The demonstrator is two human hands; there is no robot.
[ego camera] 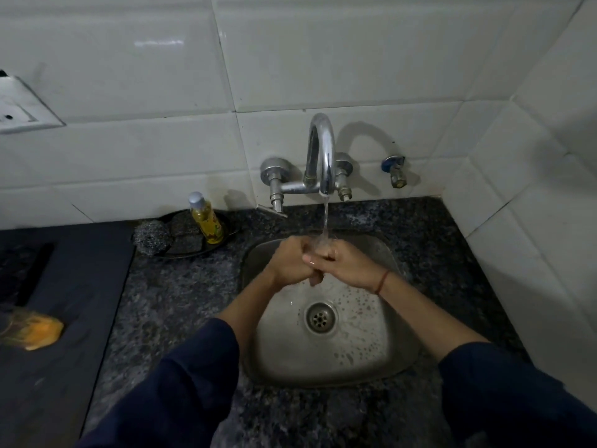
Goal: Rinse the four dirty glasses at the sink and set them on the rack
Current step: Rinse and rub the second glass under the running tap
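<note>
Both hands meet over the steel sink (381, 357), under the stream running from the chrome tap (324, 156). A clear glass (323, 241) shows faintly between them; the water falls into it, and most of it is hidden by fingers. My left hand (290, 263) curls around it from the left, and my right hand (345, 265) wraps it from the right, with fingers overlapping the left hand. No other glasses and no rack are in view.
A dark dish (181, 250) at the back left of the granite counter (181, 292) holds a steel scourer (150, 236), scrub pads and a yellow soap bottle (206, 221). A dark cloth (58, 367) with an orange sponge (32, 329) lies at the left. Tiled walls close the back and right.
</note>
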